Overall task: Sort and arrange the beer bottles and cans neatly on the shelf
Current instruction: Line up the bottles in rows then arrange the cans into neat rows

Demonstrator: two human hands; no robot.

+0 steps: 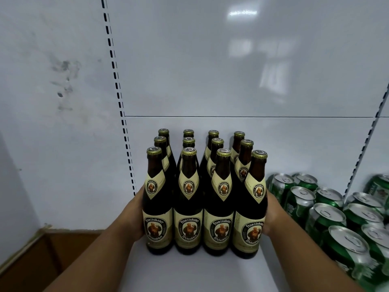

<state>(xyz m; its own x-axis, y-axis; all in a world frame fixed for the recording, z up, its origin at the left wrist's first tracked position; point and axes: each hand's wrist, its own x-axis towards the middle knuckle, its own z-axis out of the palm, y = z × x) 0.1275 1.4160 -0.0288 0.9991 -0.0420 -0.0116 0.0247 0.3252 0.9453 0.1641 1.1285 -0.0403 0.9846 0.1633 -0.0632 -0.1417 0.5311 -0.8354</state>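
Bottles: twelve brown beer bottles (203, 199) w/ cream labels & gold caps, standing upright on the white shelf (189, 275), packed as a block, 4 across × 3 deep.
Front row: four bottles side by side, bodies touching or nearly so; labels face the viewer, reading "Franziskaner Weissbier".
Block position: left-centre of shelf, back row near the rear panel (252, 81), front row set back from the shelf's near edge.
Left hand (137, 216): laid flat against the outer side of the front-left bottle, low on the body. Fingers go behind the glass, so spread vs. closed can't be told.
Right hand (271, 216): pressed against the outer side of the front-right bottle, same height as the left. Fingers hidden behind the bottle, state can't be told; thumb lies along the glass.
Forearms: both bare, coming in from the lower corners, bracketing the block betw. them.
Cans: green beer cans (328, 209) w/ silver tops, upright, clustered on the shelf just right of the bottles; nearest can close to the front-right bottle & right wrist.
Upright: slotted shelf upright (120, 106) runs down the rear panel, left of the block.
Box: brown cardboard box (42, 256), open, below & left of the shelf.
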